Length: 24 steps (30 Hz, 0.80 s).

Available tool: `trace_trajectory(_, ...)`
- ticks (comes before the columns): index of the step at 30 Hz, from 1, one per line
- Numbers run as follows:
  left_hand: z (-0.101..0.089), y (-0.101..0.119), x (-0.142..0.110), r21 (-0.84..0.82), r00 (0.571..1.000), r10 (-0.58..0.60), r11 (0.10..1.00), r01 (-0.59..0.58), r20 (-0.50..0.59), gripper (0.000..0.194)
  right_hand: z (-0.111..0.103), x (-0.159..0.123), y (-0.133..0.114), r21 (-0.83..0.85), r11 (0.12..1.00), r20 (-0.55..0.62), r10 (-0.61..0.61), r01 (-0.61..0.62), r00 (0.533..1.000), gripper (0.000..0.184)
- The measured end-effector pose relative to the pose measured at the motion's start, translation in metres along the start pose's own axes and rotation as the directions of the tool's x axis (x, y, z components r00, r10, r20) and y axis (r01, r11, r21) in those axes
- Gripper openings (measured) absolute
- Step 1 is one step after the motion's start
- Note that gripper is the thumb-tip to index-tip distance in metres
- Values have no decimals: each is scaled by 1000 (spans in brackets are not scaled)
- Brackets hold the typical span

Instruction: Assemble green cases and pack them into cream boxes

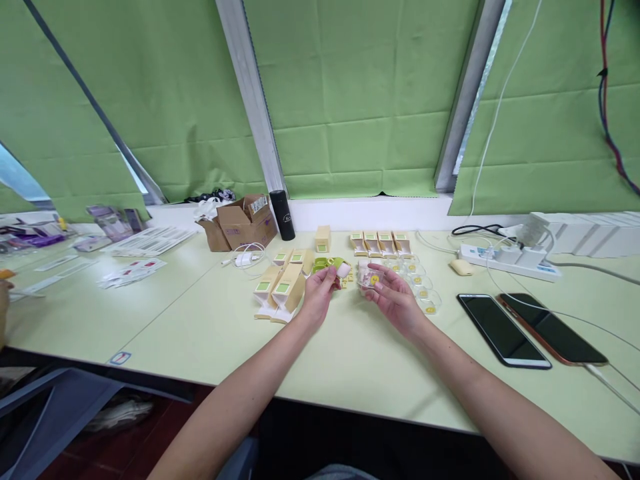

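Observation:
My left hand (319, 297) pinches a small whitish rounded piece (343, 269), with green things (321, 264) on the table just behind it. In my right hand (397, 303) is a clear plastic case (370, 277) with a yellow smiley on it. The two held pieces are apart, close to each other above the table. To the right of that hand lie several similar clear cases (423, 292) in rows. Cream boxes (290, 288) with green labels stand left of my left hand. Further back is a row of several cream boxes (385, 244).
A cardboard box (245, 227) and a black bottle (283, 215) stand at the back. Two phones (503, 330) lie on the right, near a power strip (515, 261) and loose cables. Printed sheets (133, 272) lie leftward. Another person's hand (4, 293) shows at the left edge.

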<state>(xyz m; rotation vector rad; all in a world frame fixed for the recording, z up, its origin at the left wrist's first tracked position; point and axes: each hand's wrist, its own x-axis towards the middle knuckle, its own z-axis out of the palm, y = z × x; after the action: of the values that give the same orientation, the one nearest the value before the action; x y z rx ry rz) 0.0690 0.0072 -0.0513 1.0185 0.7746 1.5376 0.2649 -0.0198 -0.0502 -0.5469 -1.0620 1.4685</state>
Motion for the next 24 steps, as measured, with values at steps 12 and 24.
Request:
trace_trajectory(12, -1, -2, 1, 36, 999, 32, 999, -31, -18, 47, 3, 2, 15, -516, 830, -56, -277, 210, 959, 66)
trace_trajectory(24, -1, 0, -1, 18, 998, 57, 998, -57, 0, 46, 0, -7, 17, -800, 401, 281, -407, 447, 869, 60)
